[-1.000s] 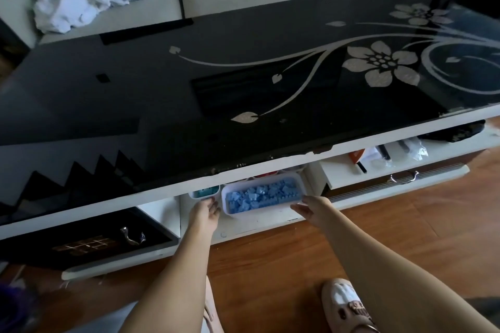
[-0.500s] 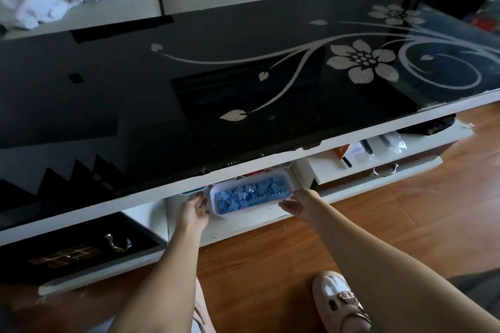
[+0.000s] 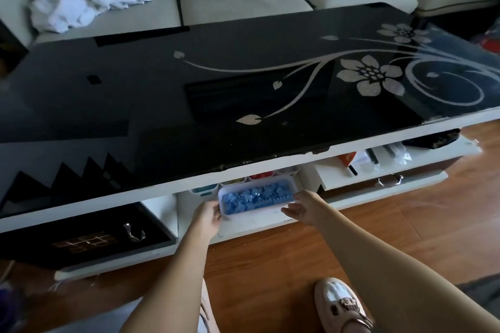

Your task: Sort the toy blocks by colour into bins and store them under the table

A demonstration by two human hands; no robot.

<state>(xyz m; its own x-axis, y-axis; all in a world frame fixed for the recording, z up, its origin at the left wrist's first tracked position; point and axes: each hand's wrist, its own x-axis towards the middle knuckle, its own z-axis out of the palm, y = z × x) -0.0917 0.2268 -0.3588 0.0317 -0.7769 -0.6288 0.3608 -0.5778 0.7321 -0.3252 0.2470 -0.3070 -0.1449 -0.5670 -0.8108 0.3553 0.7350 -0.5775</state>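
Two hands flank the bin (image 3: 253, 214) of blue blocks (image 3: 257, 197) on the shelf (image 3: 243, 227) under the counter (image 3: 189, 105): your left hand (image 3: 209, 218) grasps its end with curled fingers; your right hand (image 3: 299, 204) lies just beside it, fingers released.

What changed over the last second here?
The left hand shifted right from beside the teal bin and now grips the left end of the blue-block bin. The right hand stays open at its right front corner. The bin remains under the table.

White bin (image 3: 251, 214): sitting under the table (image 3: 189, 105), holding blue blocks (image 3: 257, 197).
Left hand (image 3: 207, 217): gripping its left end.
Right hand (image 3: 299, 204): lying open beside it.
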